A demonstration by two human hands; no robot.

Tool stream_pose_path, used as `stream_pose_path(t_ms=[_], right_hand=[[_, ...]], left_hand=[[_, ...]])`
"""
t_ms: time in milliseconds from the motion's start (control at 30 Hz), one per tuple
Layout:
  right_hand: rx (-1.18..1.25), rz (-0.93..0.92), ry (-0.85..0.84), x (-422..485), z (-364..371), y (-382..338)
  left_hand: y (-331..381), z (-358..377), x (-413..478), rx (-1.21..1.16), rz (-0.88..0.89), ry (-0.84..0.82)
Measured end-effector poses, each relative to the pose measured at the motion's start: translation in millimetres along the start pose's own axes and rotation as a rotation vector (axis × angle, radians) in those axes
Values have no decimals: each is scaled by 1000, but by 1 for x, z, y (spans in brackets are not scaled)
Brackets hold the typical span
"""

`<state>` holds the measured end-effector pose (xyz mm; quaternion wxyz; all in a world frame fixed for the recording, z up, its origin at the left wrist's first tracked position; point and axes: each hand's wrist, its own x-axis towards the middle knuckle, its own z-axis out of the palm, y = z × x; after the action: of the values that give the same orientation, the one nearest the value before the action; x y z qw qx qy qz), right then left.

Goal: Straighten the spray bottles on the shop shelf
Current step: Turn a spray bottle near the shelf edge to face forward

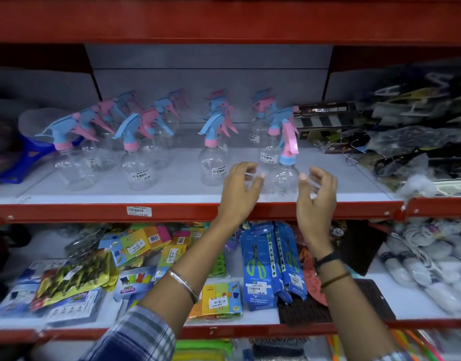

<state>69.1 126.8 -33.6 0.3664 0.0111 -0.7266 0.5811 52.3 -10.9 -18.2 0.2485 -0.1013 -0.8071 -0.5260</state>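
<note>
Spray bottles (135, 152) with clear round bodies and pink-and-blue trigger heads stand in loose rows on the white upper shelf (182, 188), which has a red front lip. Those at the left lean and overlap, their nozzles pointing left; several carry white price stickers. One bottle (284, 175), with a pink trigger over a blue collar, stands upright near the shelf's front edge, right of centre.

From the head view, both hands reach up to this front bottle. The left hand (240, 188) is just beside its left flank and the right hand (316, 194) just beside its right, fingers (306, 178) curled and spread wide on each hand, apart from the plastic rather than gripping it. A metal bangle sits on the left wrist, dark bands on the right.

Right of the bottles lie dark packaged goods (396, 131) in clear wrap, crowding the shelf end. At far left sits a blue plastic item (28, 157). The lower shelf (406, 303) holds bright packets, blue scissor packs (271, 259) and white bundles (427, 261).
</note>
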Motion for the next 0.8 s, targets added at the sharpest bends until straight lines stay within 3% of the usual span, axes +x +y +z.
stream_pose_path(t_ms=[67,133,233,433,567,800], right_hand=[[35,-135,31,-22,6,-10],[49,-208,-73,-35,23,-15],[38,-173,-254,-30,57,-22],[-49,185,-504,16,128,-30],[-44,359,-642,31,146,-30],[18,397,-588,24,141,-37]], left_hand=[[-8,-15,-5,-22,7,158],[-20,-31,-1,-26,-24,257],[-33,-51,19,-9,-99,294],[-49,-81,62,41,-265,61],[-58,-89,66,67,-285,-73],[-50,-105,53,62,-218,-135]])
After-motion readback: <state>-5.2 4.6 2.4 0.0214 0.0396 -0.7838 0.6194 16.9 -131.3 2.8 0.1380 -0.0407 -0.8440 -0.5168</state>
